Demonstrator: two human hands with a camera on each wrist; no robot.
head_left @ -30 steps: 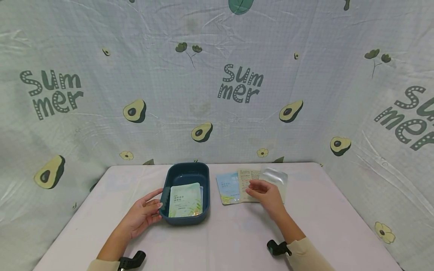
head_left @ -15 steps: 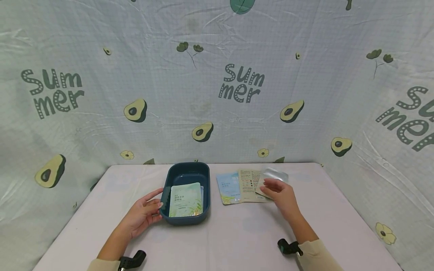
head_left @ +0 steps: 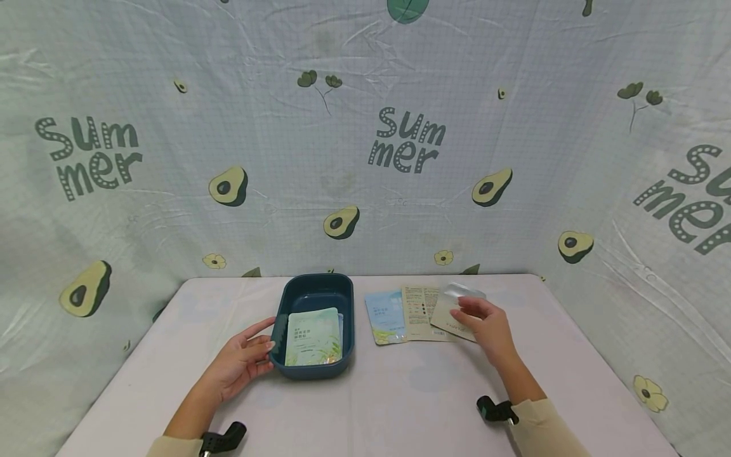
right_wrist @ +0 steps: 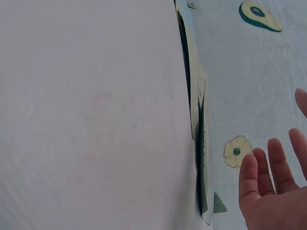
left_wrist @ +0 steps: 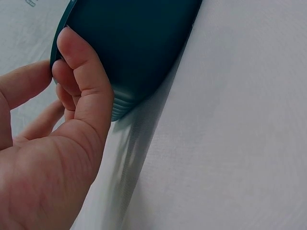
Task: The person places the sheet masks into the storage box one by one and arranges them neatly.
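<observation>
My left hand (head_left: 242, 365) holds the near-left rim of a dark blue plastic bin (head_left: 316, 374), fingers curled at its edge; the left wrist view shows the fingertips against the bin's wall (left_wrist: 139, 43). Inside lie flat sachets, a pale green printed one (head_left: 313, 336) on top with a bluish edge behind it. My right hand (head_left: 488, 327) is over the right part of a cream sachet with a silver end (head_left: 448, 314), fingers bent loosely. In the right wrist view, the hand (right_wrist: 273, 191) has its fingers apart with nothing between them, and the sachets (right_wrist: 201, 158) appear edge-on.
Left of the silver-ended sachet, a cream sachet with printed text (head_left: 419, 314) and a light blue sachet (head_left: 385, 317) overlap in a row. A white cloth covers the table (head_left: 394, 406). An avocado-print curtain (head_left: 274, 222) stands behind and along both sides.
My right hand has moved to the right, baring more of the text sachet. The silver-ended sachet now shows a cream lower part overlapping its neighbour. My left hand and the bin stay put.
</observation>
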